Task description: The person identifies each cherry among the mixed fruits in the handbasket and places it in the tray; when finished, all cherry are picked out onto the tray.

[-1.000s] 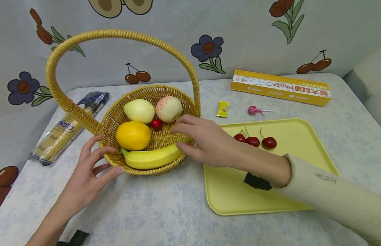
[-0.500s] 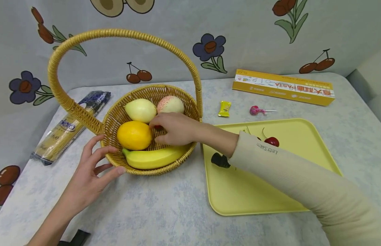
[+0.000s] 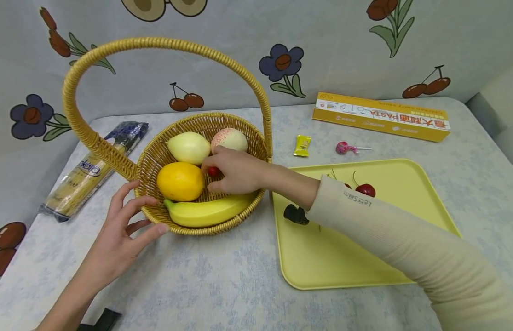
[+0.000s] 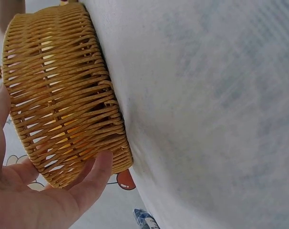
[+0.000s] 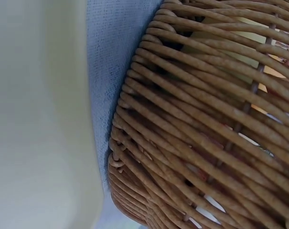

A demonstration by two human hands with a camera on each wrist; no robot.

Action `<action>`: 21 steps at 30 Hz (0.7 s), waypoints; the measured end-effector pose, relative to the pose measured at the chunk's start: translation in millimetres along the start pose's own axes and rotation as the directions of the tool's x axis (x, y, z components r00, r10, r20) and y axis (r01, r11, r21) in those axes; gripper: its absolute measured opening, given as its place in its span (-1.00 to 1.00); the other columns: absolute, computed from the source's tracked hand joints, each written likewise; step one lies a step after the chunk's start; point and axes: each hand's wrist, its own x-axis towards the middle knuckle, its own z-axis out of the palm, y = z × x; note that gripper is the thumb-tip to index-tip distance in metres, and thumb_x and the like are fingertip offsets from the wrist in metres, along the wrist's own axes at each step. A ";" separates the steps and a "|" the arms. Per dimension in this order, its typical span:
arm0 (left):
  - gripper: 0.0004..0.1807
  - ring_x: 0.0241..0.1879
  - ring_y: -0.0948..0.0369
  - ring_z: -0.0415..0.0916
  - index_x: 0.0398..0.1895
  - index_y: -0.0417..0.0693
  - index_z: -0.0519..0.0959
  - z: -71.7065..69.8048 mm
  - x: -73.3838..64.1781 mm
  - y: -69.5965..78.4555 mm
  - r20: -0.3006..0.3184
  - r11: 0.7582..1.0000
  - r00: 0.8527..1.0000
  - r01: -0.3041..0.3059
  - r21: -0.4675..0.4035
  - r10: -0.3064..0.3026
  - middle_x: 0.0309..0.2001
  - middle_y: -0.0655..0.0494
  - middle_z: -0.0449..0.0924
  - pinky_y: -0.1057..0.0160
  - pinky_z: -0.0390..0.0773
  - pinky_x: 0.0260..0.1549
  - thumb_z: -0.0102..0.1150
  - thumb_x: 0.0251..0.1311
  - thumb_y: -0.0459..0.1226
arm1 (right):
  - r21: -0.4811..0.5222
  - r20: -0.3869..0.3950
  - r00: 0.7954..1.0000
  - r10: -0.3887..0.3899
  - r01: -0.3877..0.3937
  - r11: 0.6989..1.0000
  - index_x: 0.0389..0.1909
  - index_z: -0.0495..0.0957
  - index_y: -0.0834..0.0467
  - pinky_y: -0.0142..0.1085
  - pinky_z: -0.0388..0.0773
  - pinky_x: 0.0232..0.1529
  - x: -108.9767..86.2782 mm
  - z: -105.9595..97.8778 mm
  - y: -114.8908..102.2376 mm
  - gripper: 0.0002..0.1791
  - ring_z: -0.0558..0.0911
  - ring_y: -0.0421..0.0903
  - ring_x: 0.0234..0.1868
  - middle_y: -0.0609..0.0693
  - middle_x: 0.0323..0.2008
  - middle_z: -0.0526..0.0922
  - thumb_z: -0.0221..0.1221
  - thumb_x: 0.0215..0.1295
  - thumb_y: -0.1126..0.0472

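Note:
A wicker basket [image 3: 206, 230] with a tall arched handle holds a yellow-green pear [image 3: 189, 147], a pinkish-white peach [image 3: 230, 139], a lemon [image 3: 181, 181], a banana [image 3: 210, 212] and a small round red fruit [image 3: 213, 171]. My left hand [image 3: 117, 234] grips the basket's near-left side, with fingers at the rim and thumb along the front; its fingers also show against the weave in the left wrist view. Inside the basket, my right hand [image 3: 239, 172] curls thumb and index finger about the red fruit, partly hiding it. Only the basket's outer wall [image 5: 206, 114] shows in the right wrist view.
Right of the basket lies a yellow tray [image 3: 343, 271] with cherries [image 3: 366, 190], partly behind my sleeve. Beyond it are a yellow-wrapped sweet [image 3: 302, 145], a lollipop [image 3: 343, 147] and a pasta box [image 3: 380, 117]. A spaghetti packet [image 3: 86, 174] lies at the left.
My right hand has moved left from the basket's right rim, over the banana's end, to the small red fruit, closing its fingers about it. The left hand stays at the basket.

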 end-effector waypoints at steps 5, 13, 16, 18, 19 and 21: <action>-0.58 0.31 -0.16 0.09 0.12 -0.27 0.44 0.9 0.4 -0.4 0.000 1.000 1.000 -0.010 -0.004 0.010 0.52 -0.02 -0.23 0.67 0.42 -0.11 0.32 0.24 -0.36 | -0.054 0.008 1.000 0.024 -0.023 0.998 0.33 0.43 0.12 -0.32 0.40 0.00 0.5 1.7 -0.8 -0.45 0.42 -0.10 -0.05 0.07 0.05 0.40 0.22 0.37 0.06; -0.56 0.32 -0.19 0.08 0.14 -0.26 0.44 -0.5 0.0 -0.4 -0.001 1.000 1.000 0.006 0.015 -0.006 0.52 -0.04 -0.24 0.68 0.42 -0.13 0.33 0.24 -0.34 | -0.099 0.026 0.999 0.023 -0.020 0.995 0.16 0.55 0.20 -0.31 0.38 -0.04 1.2 4.5 -1.9 -0.60 0.39 -0.09 -0.06 0.05 -0.08 0.52 0.17 0.39 0.10; -0.56 0.32 -0.20 0.09 0.14 -0.26 0.44 -0.6 -0.1 -0.3 -0.006 1.000 1.000 0.006 0.019 -0.005 0.52 -0.04 -0.24 0.68 0.41 -0.13 0.33 0.24 -0.34 | -0.094 0.027 0.999 0.026 -0.023 0.995 0.23 0.53 0.16 -0.33 0.38 0.08 0.2 4.9 -2.5 -0.57 0.40 -0.12 0.05 0.02 0.07 0.54 0.18 0.40 0.09; -0.56 0.32 -0.19 0.09 0.13 -0.26 0.44 -0.1 -0.1 -0.2 -0.007 1.000 1.000 0.000 0.015 0.000 0.52 -0.03 -0.24 0.68 0.41 -0.13 0.33 0.24 -0.35 | -0.094 0.042 0.999 0.024 -0.019 0.995 0.25 0.51 0.14 -0.32 0.38 0.14 -0.4 5.0 -2.7 -0.56 0.40 -0.13 0.11 0.01 0.13 0.53 0.17 0.41 0.10; -0.56 0.32 -0.19 0.08 0.13 -0.25 0.44 0.1 0.0 -0.2 -0.007 1.000 1.000 -0.003 0.013 0.003 0.52 -0.03 -0.24 0.68 0.41 -0.13 0.33 0.24 -0.35 | -0.098 0.051 0.998 0.023 -0.017 0.995 0.26 0.50 0.13 -0.31 0.38 0.16 -0.8 4.9 -2.8 -0.55 0.40 -0.13 0.14 0.00 0.15 0.53 0.17 0.41 0.10; -0.57 0.32 -0.18 0.07 0.13 -0.25 0.44 0.6 -0.1 -0.3 -0.007 1.000 1.000 -0.008 0.005 0.008 0.52 -0.03 -0.23 0.67 0.42 -0.12 0.32 0.24 -0.36 | -0.102 0.070 0.997 0.017 -0.010 0.995 0.28 0.48 0.11 -0.29 0.38 0.19 -0.9 4.7 -2.8 -0.54 0.40 -0.13 0.18 0.01 0.18 0.51 0.17 0.41 0.10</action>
